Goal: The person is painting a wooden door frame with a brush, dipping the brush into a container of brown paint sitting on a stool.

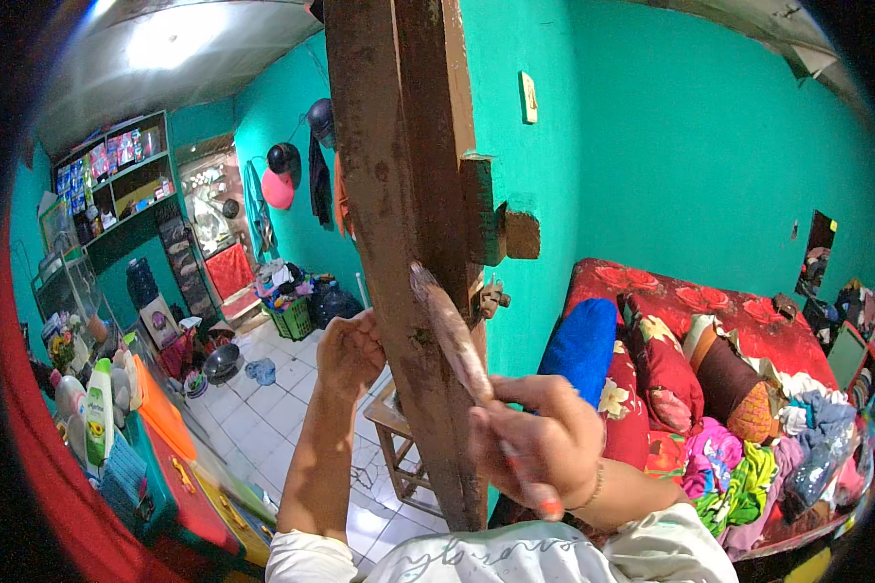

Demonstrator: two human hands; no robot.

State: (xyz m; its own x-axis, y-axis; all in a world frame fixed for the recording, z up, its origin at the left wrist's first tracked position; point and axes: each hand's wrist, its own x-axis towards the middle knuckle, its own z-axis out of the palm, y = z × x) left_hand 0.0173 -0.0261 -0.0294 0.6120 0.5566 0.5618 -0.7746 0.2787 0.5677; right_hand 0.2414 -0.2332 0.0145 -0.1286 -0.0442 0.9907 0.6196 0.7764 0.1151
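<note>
My right hand (544, 437) is closed round the handle of a long paintbrush (457, 340), pale and paint-smeared, with an orange handle end. Its bristle tip meets the face of a brown wooden door frame post (399, 194), which stands upright before me. To the post's left, my left hand (350, 350) is at its edge, with the fingers curled in. A thin white stick-like thing shows just above those fingers; whether the hand holds it I cannot tell. A metal latch (493, 299) and a brown wooden block (520, 234) jut out on the post's right side.
At right a bed with a red flowered cover (671, 282) carries pillows, a blue bolster (583, 350) and heaped clothes. Left of the post are a wooden stool (391, 418), a green laundry basket (295, 319), a shelf (126, 185) and cluttered goods. A light switch (528, 97) is on the turquoise wall.
</note>
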